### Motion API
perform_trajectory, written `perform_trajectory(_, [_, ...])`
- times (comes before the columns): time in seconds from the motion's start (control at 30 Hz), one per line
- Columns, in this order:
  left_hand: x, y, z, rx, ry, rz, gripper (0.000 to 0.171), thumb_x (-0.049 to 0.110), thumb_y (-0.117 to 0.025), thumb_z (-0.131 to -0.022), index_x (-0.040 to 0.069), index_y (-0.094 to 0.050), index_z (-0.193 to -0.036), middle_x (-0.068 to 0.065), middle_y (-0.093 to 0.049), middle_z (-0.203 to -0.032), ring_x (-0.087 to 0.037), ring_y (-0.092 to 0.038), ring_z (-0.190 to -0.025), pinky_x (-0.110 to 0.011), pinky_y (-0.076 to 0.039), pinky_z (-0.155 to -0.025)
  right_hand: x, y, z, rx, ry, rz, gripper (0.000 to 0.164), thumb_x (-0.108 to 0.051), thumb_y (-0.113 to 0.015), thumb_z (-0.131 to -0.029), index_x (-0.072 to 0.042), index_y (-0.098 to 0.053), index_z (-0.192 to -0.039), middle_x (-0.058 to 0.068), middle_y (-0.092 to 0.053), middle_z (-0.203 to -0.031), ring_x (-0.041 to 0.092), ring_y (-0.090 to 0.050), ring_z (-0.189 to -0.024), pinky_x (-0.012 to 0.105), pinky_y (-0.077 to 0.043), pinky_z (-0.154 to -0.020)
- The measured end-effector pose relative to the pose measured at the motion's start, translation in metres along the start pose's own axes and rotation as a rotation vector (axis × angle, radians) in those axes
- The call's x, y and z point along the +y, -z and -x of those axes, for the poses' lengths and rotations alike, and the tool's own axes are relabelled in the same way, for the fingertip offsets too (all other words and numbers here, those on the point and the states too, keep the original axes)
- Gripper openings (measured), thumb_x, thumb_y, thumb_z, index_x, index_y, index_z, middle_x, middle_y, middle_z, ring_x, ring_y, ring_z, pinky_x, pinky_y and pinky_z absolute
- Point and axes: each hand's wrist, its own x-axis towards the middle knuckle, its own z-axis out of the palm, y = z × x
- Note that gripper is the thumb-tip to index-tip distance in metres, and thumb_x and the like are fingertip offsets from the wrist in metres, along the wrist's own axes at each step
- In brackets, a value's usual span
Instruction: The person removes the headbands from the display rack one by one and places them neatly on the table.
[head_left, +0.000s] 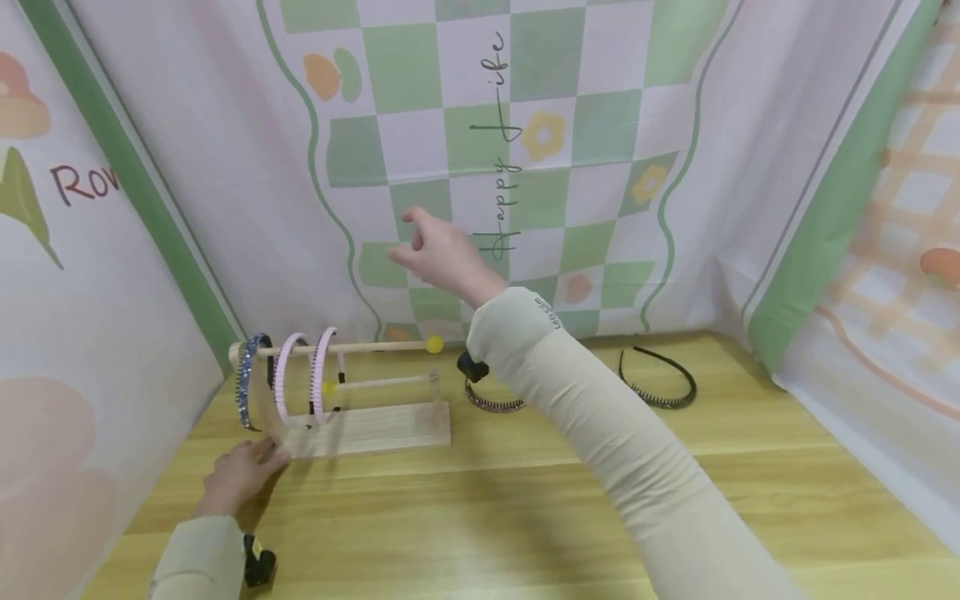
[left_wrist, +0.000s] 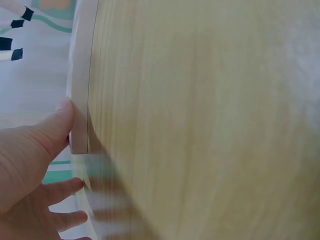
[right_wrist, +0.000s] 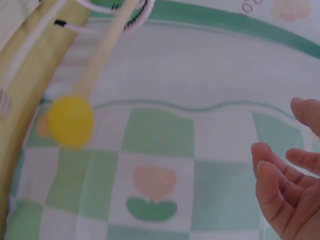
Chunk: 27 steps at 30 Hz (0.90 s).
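A wooden headband stand (head_left: 397,427) is at the left of the table, its upper rod ending in a yellow ball (right_wrist: 71,121). On that rod hang a glittery blue headband (head_left: 243,383) and two pink headbands (head_left: 281,379). My left hand (head_left: 238,477) holds the near left corner of the base; in the left wrist view the thumb presses the base's edge, while the other fingers spread past its end. Raised above the stand's right end, my right hand (head_left: 450,257) is empty, its fingers loosely bent and apart from the thumb.
Right of the stand lies a toothed headband (head_left: 495,407), partly hidden by my right sleeve. A black headband (head_left: 671,402) lies farther right on the wooden table (head_left: 420,517). Printed cloth (head_left: 525,192) encloses the back and both sides.
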Motion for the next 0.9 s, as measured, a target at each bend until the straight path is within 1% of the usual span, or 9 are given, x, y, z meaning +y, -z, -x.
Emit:
perform_trajectory(0.1, [0.002,0.001,0.001,-0.003,0.011,0.009,0.080,0.064,-0.040,-0.088,0.005,-0.030,-0.141,-0.036,-0.021,-0.138,-0.061,-0.022,-0.117,-0.073,-0.020,-0.089,-0.007,-0.010,-0.002,-0.007,0.011,0.019,0.058,-0.035,-0.060,-0.089,-0.013,-0.036,-0.138,0.002,-0.053,-0.094,0.014,-0.056,-0.072,0.027,-0.046,-0.061])
perform_trajectory(0.3, [0.001,0.001,0.000,-0.002,0.017,0.005,0.080,0.064,-0.039,-0.087,0.005,-0.030,-0.141,-0.036,-0.020,-0.138,-0.061,-0.022,-0.117,-0.073,-0.019,-0.089,-0.022,-0.031,-0.003,-0.038,0.059,0.053,0.057,-0.038,-0.058,-0.090,-0.012,-0.038,-0.137,0.004,-0.056,-0.109,0.014,-0.054,-0.091,0.027,-0.047,-0.071])
perform_trajectory(0.37, [0.000,0.001,-0.001,-0.001,0.019,0.000,0.080,0.065,-0.039,-0.087,0.006,-0.030,-0.141,-0.036,-0.020,-0.138,-0.061,-0.022,-0.117,-0.073,-0.019,-0.089,-0.026,-0.037,-0.004,-0.048,0.074,0.112,0.056,-0.042,-0.056,-0.090,-0.015,-0.039,-0.136,0.002,-0.057,-0.111,0.013,-0.055,-0.093,0.027,-0.047,-0.072])
perform_trajectory(0.53, [0.000,-0.001,-0.002,0.002,0.015,-0.005,0.081,0.065,-0.039,-0.087,0.005,-0.030,-0.141,-0.036,-0.021,-0.138,-0.061,-0.022,-0.117,-0.073,-0.020,-0.088,-0.032,-0.052,-0.004,-0.097,0.119,0.105,0.056,-0.040,-0.056,-0.091,-0.012,-0.040,-0.136,0.005,-0.055,-0.121,0.015,-0.054,-0.102,0.025,-0.046,-0.081])
perform_trajectory(0.6, [0.000,-0.001,-0.002,0.005,0.009,-0.005,0.080,0.064,-0.040,-0.088,0.004,-0.031,-0.140,-0.036,-0.021,-0.138,-0.061,-0.022,-0.117,-0.073,-0.021,-0.088,-0.033,-0.058,-0.004,-0.118,0.132,0.062,0.056,-0.035,-0.058,-0.091,-0.008,-0.040,-0.136,0.008,-0.053,-0.124,0.017,-0.052,-0.107,0.025,-0.045,-0.085])
perform_trajectory(0.77, [0.000,-0.002,-0.001,0.008,0.012,-0.006,0.080,0.064,-0.039,-0.088,0.004,-0.031,-0.140,-0.037,-0.020,-0.138,-0.061,-0.022,-0.117,-0.073,-0.020,-0.089,-0.033,-0.072,-0.001,-0.134,0.129,0.078,0.054,-0.034,-0.059,-0.090,-0.008,-0.043,-0.134,0.005,-0.052,-0.127,0.015,-0.052,-0.108,0.024,-0.045,-0.085])
perform_trajectory(0.9, [0.001,-0.001,-0.002,0.002,0.020,-0.007,0.081,0.065,-0.038,-0.087,0.005,-0.030,-0.141,-0.037,-0.020,-0.138,-0.061,-0.021,-0.117,-0.073,-0.020,-0.088,-0.032,-0.084,0.002,-0.158,0.113,0.074,0.053,-0.036,-0.059,-0.090,-0.011,-0.044,-0.133,0.002,-0.052,-0.129,0.014,-0.052,-0.110,0.024,-0.045,-0.087])
